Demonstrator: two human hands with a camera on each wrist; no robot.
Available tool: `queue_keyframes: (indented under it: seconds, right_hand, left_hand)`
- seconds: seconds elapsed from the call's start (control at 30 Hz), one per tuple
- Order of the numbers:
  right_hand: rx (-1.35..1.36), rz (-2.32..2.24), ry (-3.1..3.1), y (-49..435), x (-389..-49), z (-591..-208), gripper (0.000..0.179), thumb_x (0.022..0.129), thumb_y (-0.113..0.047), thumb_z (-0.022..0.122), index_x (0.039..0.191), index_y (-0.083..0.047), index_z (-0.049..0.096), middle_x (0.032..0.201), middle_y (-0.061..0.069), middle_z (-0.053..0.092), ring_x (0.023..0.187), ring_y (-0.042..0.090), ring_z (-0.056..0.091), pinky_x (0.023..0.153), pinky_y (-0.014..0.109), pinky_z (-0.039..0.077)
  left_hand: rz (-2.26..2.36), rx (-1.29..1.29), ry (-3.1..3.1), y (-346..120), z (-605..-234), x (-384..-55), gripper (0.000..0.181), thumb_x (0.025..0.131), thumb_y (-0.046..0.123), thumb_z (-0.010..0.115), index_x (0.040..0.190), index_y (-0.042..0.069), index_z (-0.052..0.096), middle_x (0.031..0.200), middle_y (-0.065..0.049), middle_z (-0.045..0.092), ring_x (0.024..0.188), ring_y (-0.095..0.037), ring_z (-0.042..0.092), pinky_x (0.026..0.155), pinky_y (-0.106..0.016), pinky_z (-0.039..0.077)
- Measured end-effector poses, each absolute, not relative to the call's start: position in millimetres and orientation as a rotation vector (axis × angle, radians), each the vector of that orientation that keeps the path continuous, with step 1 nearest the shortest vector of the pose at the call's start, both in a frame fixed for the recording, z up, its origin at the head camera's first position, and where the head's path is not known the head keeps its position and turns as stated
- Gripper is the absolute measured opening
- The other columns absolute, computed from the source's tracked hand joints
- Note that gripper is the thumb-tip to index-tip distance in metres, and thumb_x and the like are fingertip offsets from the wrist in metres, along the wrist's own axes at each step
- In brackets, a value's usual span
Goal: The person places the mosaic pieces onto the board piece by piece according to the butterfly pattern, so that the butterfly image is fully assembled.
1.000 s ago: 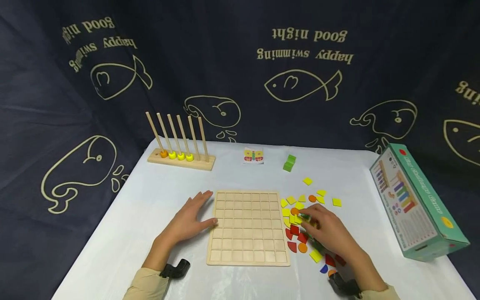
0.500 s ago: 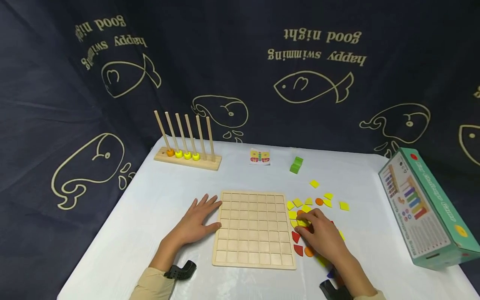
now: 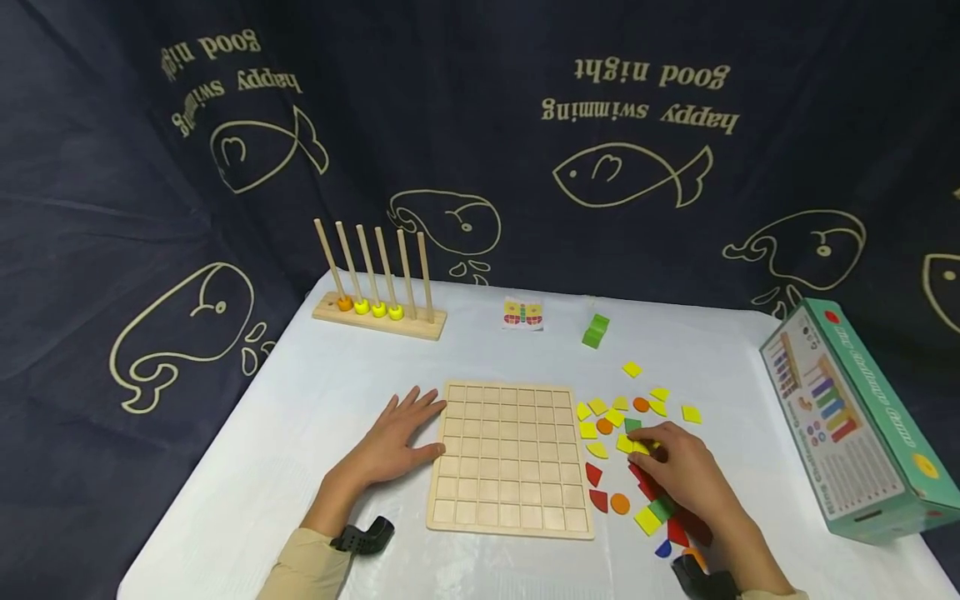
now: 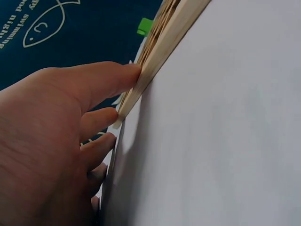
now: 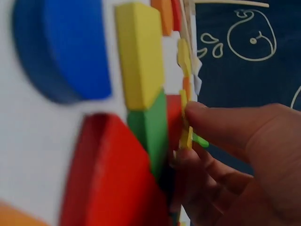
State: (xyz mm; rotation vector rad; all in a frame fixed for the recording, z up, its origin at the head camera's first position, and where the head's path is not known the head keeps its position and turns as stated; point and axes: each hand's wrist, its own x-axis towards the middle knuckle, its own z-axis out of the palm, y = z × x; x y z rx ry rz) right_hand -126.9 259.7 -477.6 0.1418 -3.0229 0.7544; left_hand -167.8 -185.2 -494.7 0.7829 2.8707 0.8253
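My left hand (image 3: pixel 392 442) lies with spread fingers at the left side of the wooden grid board (image 3: pixel 510 458); in the left wrist view its thumb (image 4: pixel 115 77) touches the board's side. The board's squares are bare. To the right, my right hand (image 3: pixel 686 467) has thumb and index finger brought together on a small yellow tile (image 3: pixel 640 447) among the loose pieces. The right wrist view shows the thumb tip (image 5: pixel 195 110) against yellow tiles, with the other fingers curled below. Part of the pile is hidden under this hand. A green square (image 3: pixel 633 425) lies just beyond the fingertips.
Around the right hand lie red quarter pieces (image 3: pixel 597 501), orange discs (image 3: pixel 620 503) and a blue half-disc (image 3: pixel 663 548). At the back stand a peg rack (image 3: pixel 378 321) with rings, a butterfly card (image 3: pixel 522 315) and green blocks (image 3: pixel 596 331). A box (image 3: pixel 847 425) stands far right.
The right hand has shifted right over the pile, and yellow tiles under its fingertips have moved right too. A green square now shows. The left hand stays at the board; the view shifted slightly.
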Motion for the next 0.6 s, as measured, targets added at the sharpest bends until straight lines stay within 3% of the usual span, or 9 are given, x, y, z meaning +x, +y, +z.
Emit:
queue_keyframes:
  seconds: [0.17,0.33,0.6]
  right_hand:
    - [0.137,0.784,-3.068,262.5,-127.3,-473.7,0.036,0.078,-0.025,0.081,0.111,-0.013,0.072,0.101,0.002,0.064,0.083,0.017,0.056,0.079,0.041,0.055]
    - [0.149,0.77,-3.063,259.9,-128.9,-471.5,0.035,0.077,-0.026,0.082,0.108,-0.012,0.073,0.095,0.0,0.064,0.079,0.015,0.055,0.075,0.037,0.055]
    - [0.307,0.789,-2.96,244.2,-132.3,-469.5,0.03,0.079,-0.025,0.08,0.106,-0.014,0.075,0.085,-0.008,0.058,0.074,0.014,0.049,0.064,0.028,0.046]
  left_hand:
    - [0.786,0.795,2.862,-186.0,-492.2,-170.8,0.072,0.088,0.052,0.063,0.148,0.019,0.041,0.155,-0.003,0.029,0.144,-0.026,0.012,0.115,-0.049,0.006]
    - [0.747,0.808,2.869,-185.1,-491.0,-171.4,0.086,0.079,0.062,0.066,0.148,0.018,0.04,0.155,-0.002,0.029,0.144,-0.029,0.013,0.115,-0.051,0.006]
    - [0.707,0.837,2.905,-186.3,-497.6,-171.5,0.092,0.076,0.067,0.065,0.15,0.018,0.037,0.153,0.006,0.031,0.145,-0.028,0.012,0.115,-0.05,0.004]
